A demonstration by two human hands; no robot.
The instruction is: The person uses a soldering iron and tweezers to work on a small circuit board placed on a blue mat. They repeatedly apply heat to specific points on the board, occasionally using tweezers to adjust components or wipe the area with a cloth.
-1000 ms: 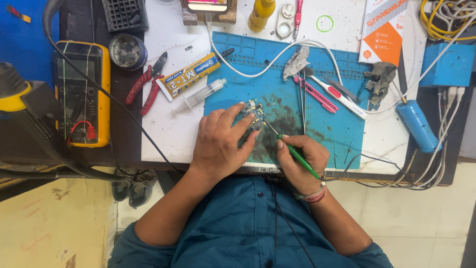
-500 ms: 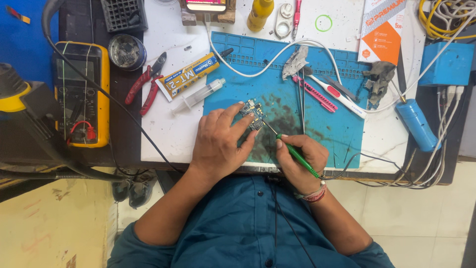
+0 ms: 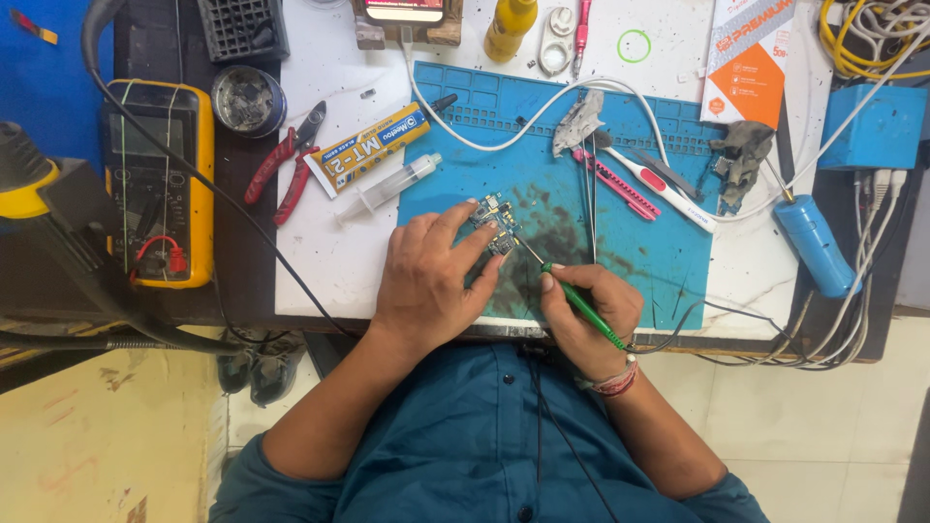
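Nothing has shifted on the blue mat [image 3: 620,232] over the last second. Our left hand [image 3: 431,281] keeps its fingers curled, pinning the small circuit board [image 3: 494,225] near the mat's middle; our right hand [image 3: 581,315] stays closed around the green tool [image 3: 581,305], tip touching the board.

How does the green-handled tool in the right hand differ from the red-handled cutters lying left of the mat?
The slim green-handled tool is a single straight shaft gripped in the right hand, its thin metal tip reaching the small circuit board. The red-handled cutters have two splayed handles and short dark jaws, and lie untouched on the white table, off the blue mat. The left hand steadies the board. Both tools lie diagonally.
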